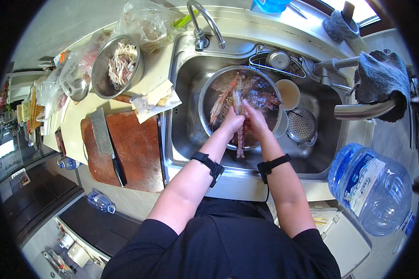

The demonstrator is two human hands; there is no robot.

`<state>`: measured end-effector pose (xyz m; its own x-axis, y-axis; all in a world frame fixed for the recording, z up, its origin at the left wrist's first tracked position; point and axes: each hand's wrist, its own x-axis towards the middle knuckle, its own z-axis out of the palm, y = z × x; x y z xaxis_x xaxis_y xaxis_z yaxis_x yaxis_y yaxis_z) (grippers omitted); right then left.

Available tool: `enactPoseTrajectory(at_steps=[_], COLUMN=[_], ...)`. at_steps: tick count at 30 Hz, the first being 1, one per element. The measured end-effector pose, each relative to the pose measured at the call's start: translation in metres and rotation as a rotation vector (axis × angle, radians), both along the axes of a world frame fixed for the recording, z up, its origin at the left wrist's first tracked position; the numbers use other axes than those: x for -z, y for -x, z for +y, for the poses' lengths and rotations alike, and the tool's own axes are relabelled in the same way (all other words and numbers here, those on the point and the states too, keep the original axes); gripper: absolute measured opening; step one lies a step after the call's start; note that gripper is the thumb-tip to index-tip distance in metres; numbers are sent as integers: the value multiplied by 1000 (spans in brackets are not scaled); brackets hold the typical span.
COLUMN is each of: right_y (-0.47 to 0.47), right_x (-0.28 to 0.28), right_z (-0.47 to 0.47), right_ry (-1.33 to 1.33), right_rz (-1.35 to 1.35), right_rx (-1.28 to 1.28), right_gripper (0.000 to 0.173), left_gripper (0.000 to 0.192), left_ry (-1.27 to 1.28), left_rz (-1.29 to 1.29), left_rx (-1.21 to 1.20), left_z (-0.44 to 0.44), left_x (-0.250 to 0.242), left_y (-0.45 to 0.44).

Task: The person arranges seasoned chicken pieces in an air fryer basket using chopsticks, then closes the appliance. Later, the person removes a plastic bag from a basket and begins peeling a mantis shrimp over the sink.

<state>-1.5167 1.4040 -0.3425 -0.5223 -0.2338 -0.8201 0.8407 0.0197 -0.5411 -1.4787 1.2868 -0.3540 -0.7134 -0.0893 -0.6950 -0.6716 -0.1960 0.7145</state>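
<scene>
Both hands are over a round metal basin (pixel 203 118) of water that stands in the sink. Between my left hand (pixel 232 125) and my right hand (pixel 255 120) is a large striped shrimp (pixel 237 100), gripped by the fingers of both. Just below my hands, the tail of a pinkish shrimp (pixel 240 143) reaches over the basin's near rim. Another shrimp (pixel 219 104) with many legs lies at the left in the basin. Darker reddish shrimp (pixel 265 99) sit in the water at the right. My fingers partly cover the held shrimp.
In the steel sink (pixel 185 146) are a cup of cloudy liquid (pixel 288 94) and a strainer (pixel 302 125). Its faucet (pixel 209 17) arches behind. At left, a cleaver (pixel 103 132) lies on a wooden cutting board (pixel 139 153), near a bowl of sliced meat (pixel 97 75). A large water bottle (pixel 387 188) stands right.
</scene>
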Motion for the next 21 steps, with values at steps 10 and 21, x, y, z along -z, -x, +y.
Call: enactPoseTrajectory(at_steps=[10,21], right_y=[-1,9], right_x=[36,1], right_z=[17,8], right_ry=[-638,-365], right_rz=[642,400], right_rx=[-357,-3], right_gripper=[43,43], left_gripper=[37,32], left_ry=[869,403], left_rz=[-210,123], left_rx=[538,26], left_z=[0,6], left_x=[-27,21], left_y=[29,19])
